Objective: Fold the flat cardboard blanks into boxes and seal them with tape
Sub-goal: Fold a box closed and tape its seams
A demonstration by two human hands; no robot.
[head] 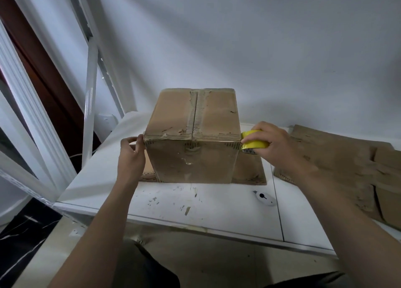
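Matt worn cardboard box (193,136); glossy yellow tape roll (255,142); scuffed white table (195,203).

box (193,136) mid-desk (217,218) | flat blanks (338,164) right of it | utility knife (265,198) before its right corner | wall (260,49) behind

— What do you have on?
— Little that shows. My forearms (104,218) are bare all the way up to my left hand (130,155) and my right hand (273,142).
— And lower down?
— A dark charcoal cloth garment (138,268) over my legs, plain and unmarked.
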